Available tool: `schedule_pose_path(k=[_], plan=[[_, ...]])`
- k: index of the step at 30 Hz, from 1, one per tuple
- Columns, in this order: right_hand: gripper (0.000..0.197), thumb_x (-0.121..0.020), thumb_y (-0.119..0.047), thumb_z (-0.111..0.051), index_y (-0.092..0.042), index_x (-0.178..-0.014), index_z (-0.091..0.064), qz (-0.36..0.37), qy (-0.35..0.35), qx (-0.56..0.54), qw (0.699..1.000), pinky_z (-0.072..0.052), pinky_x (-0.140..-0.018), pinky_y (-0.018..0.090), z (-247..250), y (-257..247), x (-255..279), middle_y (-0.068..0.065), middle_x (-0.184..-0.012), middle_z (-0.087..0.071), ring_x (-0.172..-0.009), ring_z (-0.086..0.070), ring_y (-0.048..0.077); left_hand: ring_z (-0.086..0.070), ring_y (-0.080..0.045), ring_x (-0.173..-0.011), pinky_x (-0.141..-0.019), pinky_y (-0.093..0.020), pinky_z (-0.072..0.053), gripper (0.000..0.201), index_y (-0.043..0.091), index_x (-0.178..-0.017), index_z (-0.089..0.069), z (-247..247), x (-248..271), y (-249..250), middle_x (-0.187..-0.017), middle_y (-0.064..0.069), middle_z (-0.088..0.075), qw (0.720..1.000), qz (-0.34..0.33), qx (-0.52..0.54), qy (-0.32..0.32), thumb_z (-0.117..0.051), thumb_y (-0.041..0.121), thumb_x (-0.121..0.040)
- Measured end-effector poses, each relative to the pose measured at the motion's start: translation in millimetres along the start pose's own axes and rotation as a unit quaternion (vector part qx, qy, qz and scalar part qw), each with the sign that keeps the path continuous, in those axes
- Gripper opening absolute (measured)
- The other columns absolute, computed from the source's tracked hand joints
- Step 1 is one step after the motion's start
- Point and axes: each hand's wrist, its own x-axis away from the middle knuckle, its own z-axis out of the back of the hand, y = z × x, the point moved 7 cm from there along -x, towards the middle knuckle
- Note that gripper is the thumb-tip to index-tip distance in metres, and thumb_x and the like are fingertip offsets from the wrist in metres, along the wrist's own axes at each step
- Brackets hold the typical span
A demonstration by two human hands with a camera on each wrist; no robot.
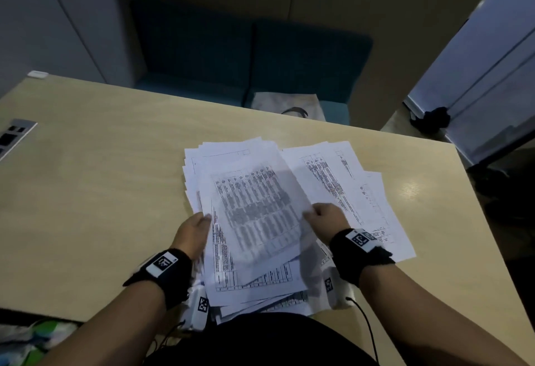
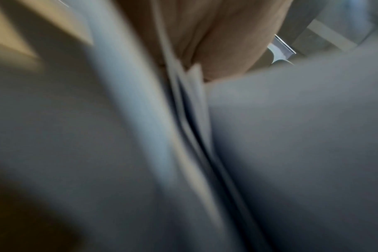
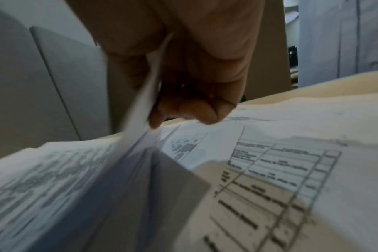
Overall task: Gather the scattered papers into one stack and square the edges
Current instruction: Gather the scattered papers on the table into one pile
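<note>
Between thumb and curled fingers [image 3: 183,109], the right hand [image 1: 325,219] pinches the edge of a lifted sheet [image 1: 254,206]. At the pile's other side the left hand [image 1: 192,232] grips the papers [image 1: 231,249], fingers tucked under. More sheets [image 1: 347,180] fan out rightward on the desk [image 1: 86,192]. Printed tables cover them, the text too blurred to read. Both wristbands [image 1: 162,264] carry square code tags.
</note>
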Motion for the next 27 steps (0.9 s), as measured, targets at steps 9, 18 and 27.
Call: schedule_pose_path(k=[9,18,27], plan=[[0.035,-0.095,-0.044,-0.051,-0.016,-0.075,-0.056,0.060,-0.166,0.083,0.981,-0.040,-0.060,0.026,-48.1,-10.5,13.9,0.001,-0.074,-0.055,-0.072,-0.052,0.019,-0.050,-0.021,-0.126,-0.107,-0.041,-0.039,0.091,0.022,-0.148,-0.032,2.2,7.2,-4.4,-0.134,0.006,-0.052,0.993,-0.006,0.121,0.014,-0.078,-0.008,-0.075],[0.098,-0.056,-0.064,-0.080,-0.015,-0.131,-0.041,-0.121,0.013,0.151,0.981,-0.042,-0.098,0.051,27.8,64.0,-34.1,0.012,-0.129,-0.043,-0.124,-0.037,0.032,-0.048,-0.019,-0.123,-0.106,-0.032,-0.033,0.066,0.011,-0.145,-0.040,44.0,5.1,-15.9,-0.145,0.002,-0.042,0.977,0.031,0.211,0.012,-0.066,-0.008,-0.087],[0.044,-0.069,-0.045,-0.080,-0.014,-0.095,-0.062,-0.107,-0.019,-0.006,0.994,-0.048,-0.065,0.027,12.3,49.4,-45.1,0.005,-0.086,-0.067,-0.082,-0.065,0.026,-0.040,-0.027,-0.139,-0.109,-0.034,-0.032,0.074,0.010,-0.152,-0.029,50.5,5.6,-35.1,-0.157,-0.005,-0.034,0.977,0.076,0.199,-0.021,-0.063,-0.008,-0.089]])
